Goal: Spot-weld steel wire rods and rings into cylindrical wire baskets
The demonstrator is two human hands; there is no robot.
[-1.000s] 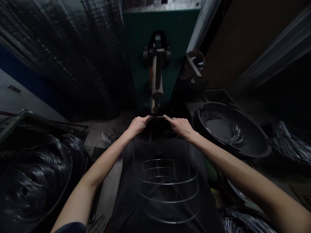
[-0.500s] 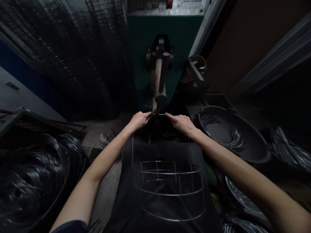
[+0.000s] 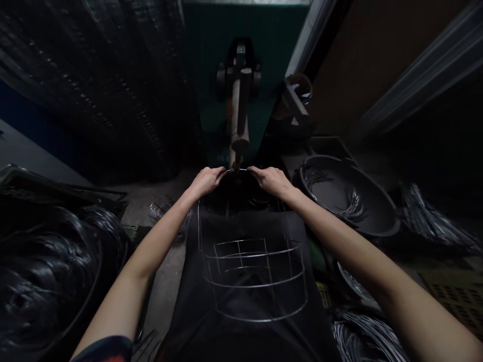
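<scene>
A wire-frame basket (image 3: 253,286) of thin shiny rods hangs in front of me, over a dark apron (image 3: 234,334). My left hand (image 3: 207,180) pinches the curved wire at its far end, thumb and fingers closed. On the same wire, a short way to the right, my right hand (image 3: 273,180) is closed too. Between the two hands the bare wire lies at the lower tip of a machine's rod-like arm (image 3: 239,115). Whether tip and wire touch, I cannot tell. Parts of the basket's sides fade into the dark.
Behind the arm stands a green machine body (image 3: 279,30). Coiled wire (image 3: 49,266) fills a container at left. To the right are a black basin (image 3: 377,216) with wire pieces, a wire bundle (image 3: 433,216), more wire (image 3: 366,337) and a yellowish crate (image 3: 456,291).
The whole view has shifted, so most things appear farther left and higher. My left fingers are a little farther from the arm's tip. Both hands keep their hold on the wire.
</scene>
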